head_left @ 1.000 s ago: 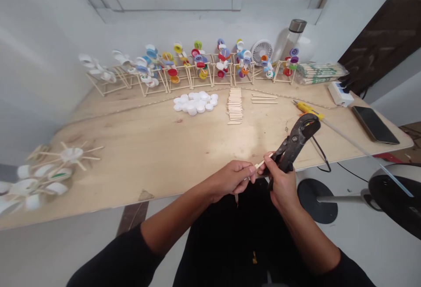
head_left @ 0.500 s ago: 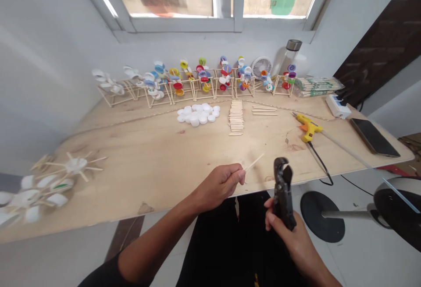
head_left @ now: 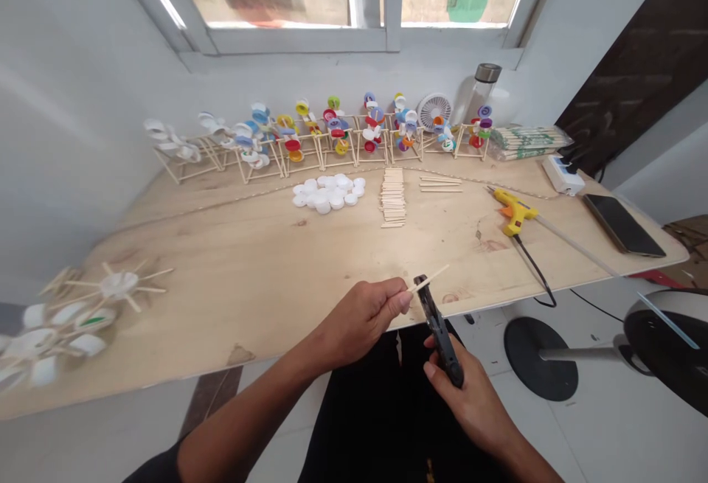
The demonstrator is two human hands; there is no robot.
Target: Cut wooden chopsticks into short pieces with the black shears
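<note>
Pinching the thin wooden stick [head_left: 431, 277] in the curled fingertips of the left hand [head_left: 362, 321], just above the front edge of the worktop [head_left: 248, 262], right of its middle. Holding the black cutters [head_left: 439, 332] up under it, nose touching the stick close to those fingertips, jaws too small to read. Gripping the handles tight in the right hand [head_left: 470, 402], just off that edge. Risking a nipped fingertip with so little gap there. Risking the free end flying off or dropping to the floor, having nothing under it.

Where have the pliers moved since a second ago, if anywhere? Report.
Yes. The pliers came left and down in view, from the yellow glue gun to the wooden stick.
</note>
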